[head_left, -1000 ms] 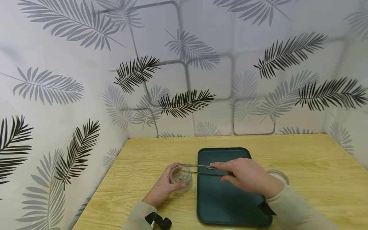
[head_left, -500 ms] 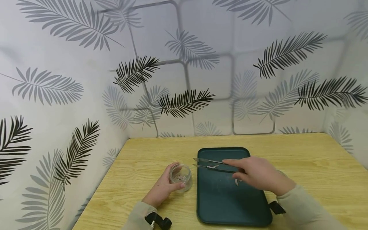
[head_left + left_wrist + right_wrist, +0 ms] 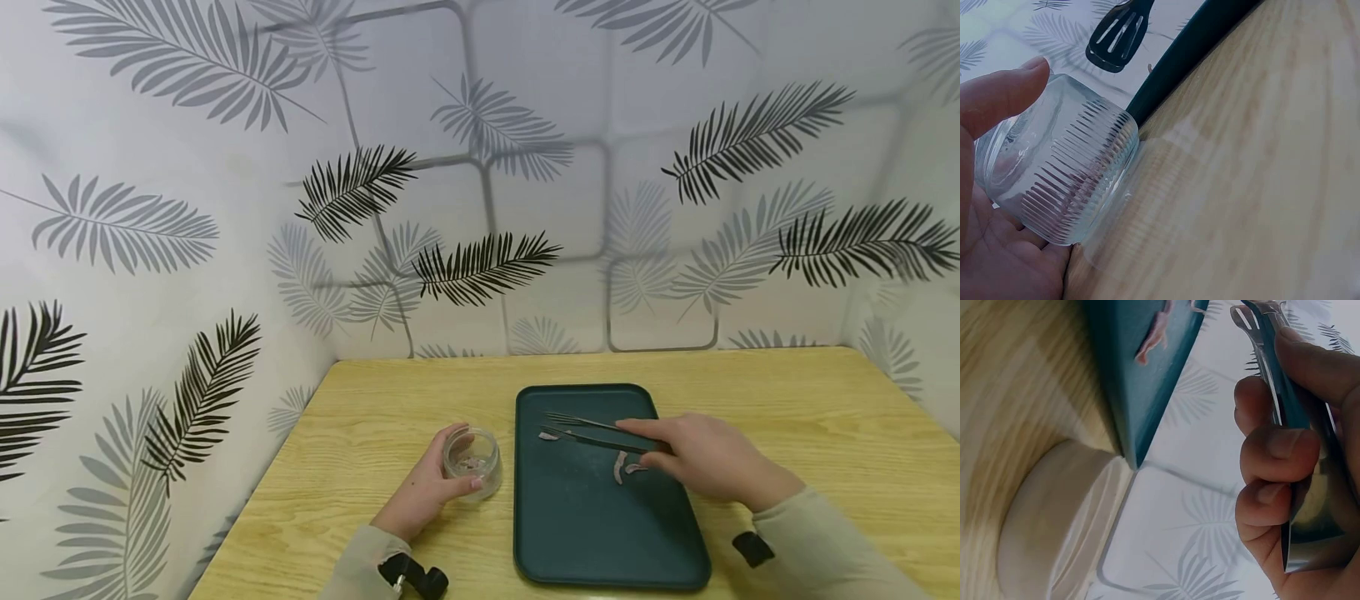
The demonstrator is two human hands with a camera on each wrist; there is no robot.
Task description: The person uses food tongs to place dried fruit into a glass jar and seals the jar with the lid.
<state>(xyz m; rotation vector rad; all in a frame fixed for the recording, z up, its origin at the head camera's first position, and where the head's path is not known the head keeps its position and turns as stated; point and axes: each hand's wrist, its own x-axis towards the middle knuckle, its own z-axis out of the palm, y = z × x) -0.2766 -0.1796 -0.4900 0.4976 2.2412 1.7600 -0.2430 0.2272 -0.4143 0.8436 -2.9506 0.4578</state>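
The left hand (image 3: 429, 487) grips a clear, ribbed, round glass jar (image 3: 486, 477) left of a dark green rectangular tray (image 3: 592, 533) on the wood-grain table (image 3: 412, 392). The right hand (image 3: 708, 458) holds silver metal tongs (image 3: 1319, 550), tips apart, above the tray, where pale pink strips (image 3: 618, 468) lie.

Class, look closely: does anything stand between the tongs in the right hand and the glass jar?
Nothing visible blocks the way: in the head view, the tray's low edge and a strip of table lie between the tongs and the glass jar.
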